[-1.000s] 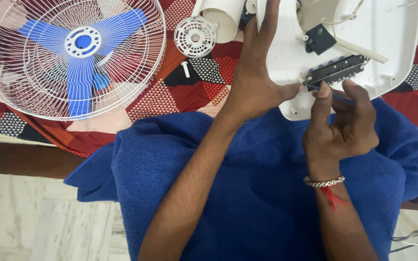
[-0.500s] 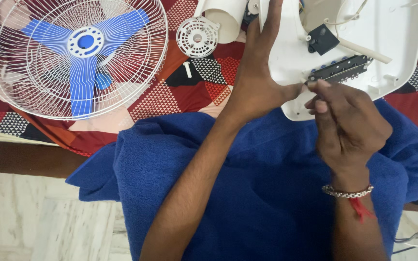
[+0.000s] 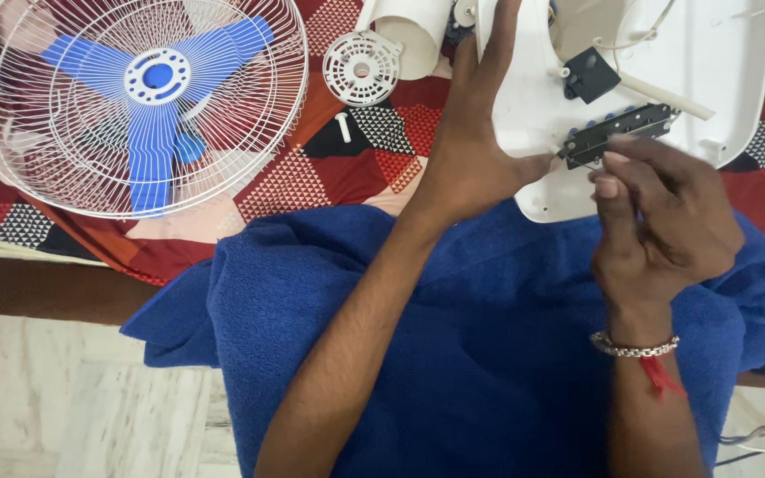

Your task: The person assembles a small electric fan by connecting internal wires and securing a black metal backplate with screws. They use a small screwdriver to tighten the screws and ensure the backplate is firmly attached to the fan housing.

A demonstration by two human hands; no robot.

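Now the right hand [image 3: 661, 217] sits further right, fingers pinched on something I cannot make out, beside the black switch strip [image 3: 617, 133]. Left hand [image 3: 471, 142] lies flat and wide on the white fan base [image 3: 719, 71], which looks light, stiff, best held by its rim

The scene is viewed from a single head-worn camera, aimed steeply downward and close over the lap. The forearms are seen rising from the lower edge; no second view is given.
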